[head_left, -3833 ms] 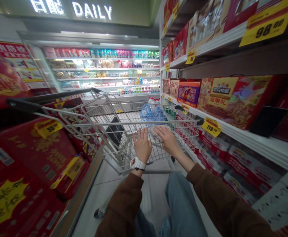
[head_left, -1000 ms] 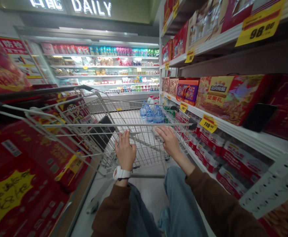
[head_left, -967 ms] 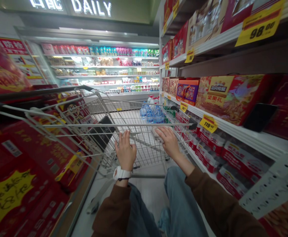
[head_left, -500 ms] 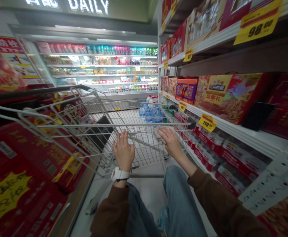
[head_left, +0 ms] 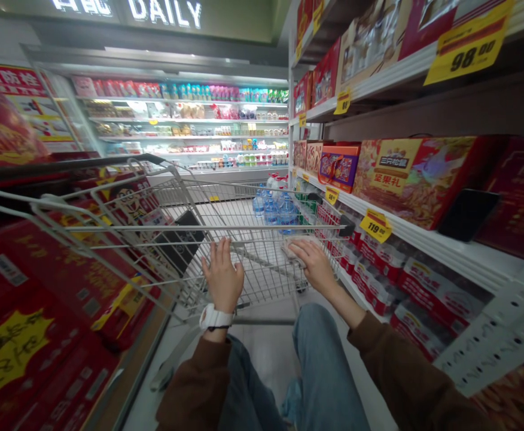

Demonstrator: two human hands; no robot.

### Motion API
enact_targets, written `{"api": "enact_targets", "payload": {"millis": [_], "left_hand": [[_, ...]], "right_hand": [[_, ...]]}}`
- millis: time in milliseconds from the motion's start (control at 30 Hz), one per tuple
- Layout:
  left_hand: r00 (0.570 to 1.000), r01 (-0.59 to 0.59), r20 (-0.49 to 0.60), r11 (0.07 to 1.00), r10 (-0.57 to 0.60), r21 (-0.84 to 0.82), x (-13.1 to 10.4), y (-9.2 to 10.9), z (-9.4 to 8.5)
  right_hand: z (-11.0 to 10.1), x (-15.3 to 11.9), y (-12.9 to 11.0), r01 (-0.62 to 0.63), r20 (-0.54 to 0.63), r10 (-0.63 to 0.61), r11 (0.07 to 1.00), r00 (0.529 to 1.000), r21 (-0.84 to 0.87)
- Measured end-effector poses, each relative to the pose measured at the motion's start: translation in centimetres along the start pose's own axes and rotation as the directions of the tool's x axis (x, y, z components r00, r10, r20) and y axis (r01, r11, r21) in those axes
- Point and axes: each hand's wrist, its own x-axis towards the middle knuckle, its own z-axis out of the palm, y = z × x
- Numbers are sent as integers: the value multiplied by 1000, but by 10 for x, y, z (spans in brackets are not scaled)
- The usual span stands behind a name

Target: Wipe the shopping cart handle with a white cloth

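A wire shopping cart [head_left: 262, 228] stands crosswise in front of my knees. My left hand [head_left: 223, 276] lies against its near side, fingers stretched upward, with nothing in it; a white watch is on that wrist. Just below the cart's top wire, my right hand [head_left: 314, 263] presses a pale cloth [head_left: 291, 244] to the mesh. The fingers partly cover the cloth. Through the wires I see a dark panel [head_left: 179, 242] on the cart's left part.
To the right, a white shelf [head_left: 427, 242] holds gift boxes [head_left: 412, 173] and a dark phone [head_left: 468, 214]. Packs of bottles [head_left: 441, 281] sit underneath. Red cartons [head_left: 33, 323] are stacked at left. Large water bottles [head_left: 284, 209] and a refrigerated display [head_left: 185, 129] stand beyond the cart.
My right hand has slid slightly down and to the right along the mesh with the cloth. The left hand stays at nearly the same place, fingers a little more spread.
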Motion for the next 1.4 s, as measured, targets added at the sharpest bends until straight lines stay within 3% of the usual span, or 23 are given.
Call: {"api": "enact_targets", "payload": {"millis": [100,267,400,633,800,1000,1200,1400], "left_hand": [[999,-35,-2,999,35,-13,-9,20,4],[954,-254,150,965,261,-61,-22,71,26],[951,-246,174,967,255,-73,-20,93,48],[967,-210,133,975,219,-72,-13,94,63],[974,-192,108,977,201,-88,-12,96,63],[979,-177,83,979,186,-98,-12,98,63],[984,-148,83,983,157,-111,-11,101,61],[985,-148,74,983,156,-105,-9,100,58]], "right_hand": [[-7,0,7,-37,-54,36,999,998,-3],[-6,6,16,-48,-111,43,998,993,-40],[1,4,18,-16,-93,13,999,996,-31],[-7,12,27,-3,-79,0,999,997,-32],[4,0,26,-2,-74,-1,999,997,-40],[-3,-2,40,-20,-133,10,997,991,-72],[6,-6,44,-49,-150,42,998,988,-43],[-9,0,46,-18,-138,15,1000,990,-21]]}}
